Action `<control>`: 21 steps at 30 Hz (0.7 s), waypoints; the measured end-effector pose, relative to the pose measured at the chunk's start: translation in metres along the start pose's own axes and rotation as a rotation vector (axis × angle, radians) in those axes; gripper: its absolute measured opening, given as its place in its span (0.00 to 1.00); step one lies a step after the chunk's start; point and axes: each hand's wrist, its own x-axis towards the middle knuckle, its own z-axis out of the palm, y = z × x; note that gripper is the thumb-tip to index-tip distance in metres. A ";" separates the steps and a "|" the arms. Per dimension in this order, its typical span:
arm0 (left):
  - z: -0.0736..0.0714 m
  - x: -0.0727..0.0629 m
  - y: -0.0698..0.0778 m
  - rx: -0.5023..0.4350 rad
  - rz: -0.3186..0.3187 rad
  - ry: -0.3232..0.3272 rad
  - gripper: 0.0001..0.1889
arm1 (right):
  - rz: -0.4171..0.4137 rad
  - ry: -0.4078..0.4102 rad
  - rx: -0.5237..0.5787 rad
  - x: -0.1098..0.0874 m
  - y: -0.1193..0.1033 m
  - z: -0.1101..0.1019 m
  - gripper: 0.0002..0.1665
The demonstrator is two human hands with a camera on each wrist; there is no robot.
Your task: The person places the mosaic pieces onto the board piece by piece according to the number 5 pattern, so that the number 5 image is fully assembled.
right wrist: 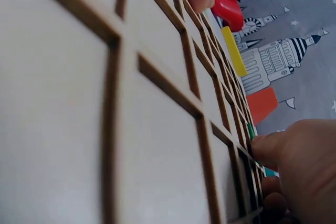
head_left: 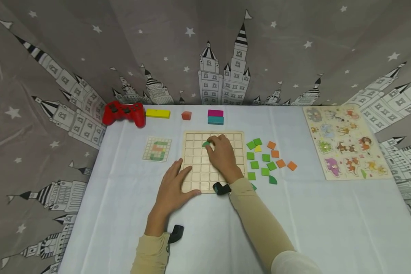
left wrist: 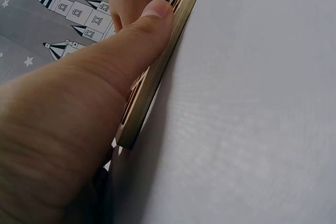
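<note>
A red controller (head_left: 126, 110) lies well past the far left corner of the board (head_left: 196, 160). Left of the board is a patterned card (head_left: 156, 149); beyond that same corner sits a yellow block (head_left: 158, 113). The left hand (head_left: 172, 190) is spread wide, resting on the board's left and near edges. A red cube (head_left: 186, 115) stands beyond the far edge. Over the board's far half, the right hand (head_left: 222, 154) pinches a green piece (head_left: 206, 144); whether it is seated in a cell, I cannot tell. Past the far edge are magenta (head_left: 215, 113) and teal blocks (head_left: 215, 120). Right of the board lie loose green tiles (head_left: 250, 156), then orange tiles (head_left: 271, 145); well off to its right, an animal puzzle (head_left: 340, 131).
</note>
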 end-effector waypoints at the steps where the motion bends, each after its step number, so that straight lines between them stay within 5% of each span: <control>1: 0.000 0.000 0.000 -0.001 0.003 0.006 0.49 | 0.007 -0.011 -0.001 0.000 0.000 -0.001 0.18; 13: 0.001 -0.001 0.001 -0.003 -0.035 -0.018 0.49 | 0.005 -0.090 0.037 -0.004 0.007 -0.015 0.18; 21: 0.001 -0.001 0.002 -0.019 -0.042 -0.007 0.50 | -0.005 -0.012 0.078 -0.042 0.056 -0.072 0.19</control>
